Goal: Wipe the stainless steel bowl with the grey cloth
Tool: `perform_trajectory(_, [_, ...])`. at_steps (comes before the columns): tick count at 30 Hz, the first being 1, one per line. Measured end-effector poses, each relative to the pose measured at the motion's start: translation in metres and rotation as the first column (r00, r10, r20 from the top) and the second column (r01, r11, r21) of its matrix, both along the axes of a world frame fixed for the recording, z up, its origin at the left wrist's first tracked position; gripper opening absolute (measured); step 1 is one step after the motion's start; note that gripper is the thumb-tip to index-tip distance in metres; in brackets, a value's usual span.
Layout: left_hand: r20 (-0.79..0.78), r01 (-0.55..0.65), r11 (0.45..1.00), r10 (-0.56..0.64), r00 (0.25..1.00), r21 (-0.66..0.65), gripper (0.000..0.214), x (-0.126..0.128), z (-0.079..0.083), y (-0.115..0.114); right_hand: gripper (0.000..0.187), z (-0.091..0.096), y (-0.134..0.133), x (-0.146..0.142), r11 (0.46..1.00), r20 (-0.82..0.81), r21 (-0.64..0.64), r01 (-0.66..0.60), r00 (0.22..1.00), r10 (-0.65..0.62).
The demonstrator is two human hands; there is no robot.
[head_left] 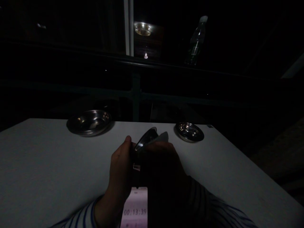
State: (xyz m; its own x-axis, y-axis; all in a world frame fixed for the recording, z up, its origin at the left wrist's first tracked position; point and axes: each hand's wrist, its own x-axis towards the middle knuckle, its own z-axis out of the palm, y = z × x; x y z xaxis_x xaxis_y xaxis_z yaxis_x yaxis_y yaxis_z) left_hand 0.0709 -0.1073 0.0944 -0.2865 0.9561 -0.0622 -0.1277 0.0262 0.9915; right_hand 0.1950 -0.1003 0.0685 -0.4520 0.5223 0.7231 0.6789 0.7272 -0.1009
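Looks forward and down from the person's head across the table [71, 167]. Sits close above and behind the left hand [120, 160] and right hand [165, 164], framed low and central. Reaches past the table's far edge to the bottle [197, 41], high on the right.

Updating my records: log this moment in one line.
left hand: at shiny object; right hand: at shiny object; phone: screen lit; bowls: far side of table
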Motion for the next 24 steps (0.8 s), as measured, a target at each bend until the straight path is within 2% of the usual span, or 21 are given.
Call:
perform_trajectory(4, [-0.001,-0.018,1.000,0.018,1.000,0.006,0.040,-0.001,0.000,0.001,0.020,0.003,-0.003,-0.003,0.998,0.050,-0.028,-0.056,0.997,0.057])
perform_trajectory(7, [0.002,-0.031,0.999,0.031,1.000,-0.029,0.041,0.000,0.005,0.001,0.018,0.014,0.002,0.012,0.998,-0.093,0.056,0.035,0.995,-0.030])
perform_trajectory(9, [-0.003,-0.017,0.999,0.017,1.000,-0.036,0.042,0.000,0.007,0.000,0.020,0.019,0.005,0.021,0.996,-0.203,0.047,0.072,0.977,-0.061])
perform_trajectory(11, [-0.012,-0.016,1.000,0.016,1.000,0.002,0.042,0.000,0.006,0.000,0.020,0.020,0.006,0.024,0.996,-0.238,0.012,0.087,0.968,-0.081])
perform_trajectory(13, [-0.014,-0.008,0.999,0.009,1.000,0.039,0.041,0.000,0.004,0.000,0.019,0.016,0.006,0.020,0.996,-0.198,0.037,0.084,0.977,-0.075])
perform_trajectory(15, [-0.013,-0.015,0.999,0.016,1.000,0.047,0.041,0.001,0.002,-0.001,0.018,0.008,0.006,0.010,0.999,-0.103,0.032,0.026,0.994,-0.022])
perform_trajectory(19, [0.015,-0.003,0.998,0.002,1.000,0.061,0.040,0.002,-0.003,0.000,0.012,-0.005,0.006,-0.007,0.987,0.046,-0.098,-0.128,0.990,0.133])
perform_trajectory(21, [0.043,0.027,0.999,-0.029,0.999,0.046,0.041,0.001,-0.003,0.000,0.013,-0.003,0.006,-0.005,0.993,0.051,-0.062,-0.102,0.993,0.105])
perform_trajectory(24, [0.111,0.059,0.998,-0.058,0.992,-0.006,0.044,0.003,-0.001,0.000,0.020,0.009,0.004,0.008,1.000,-0.017,0.018,0.008,1.000,-0.008])
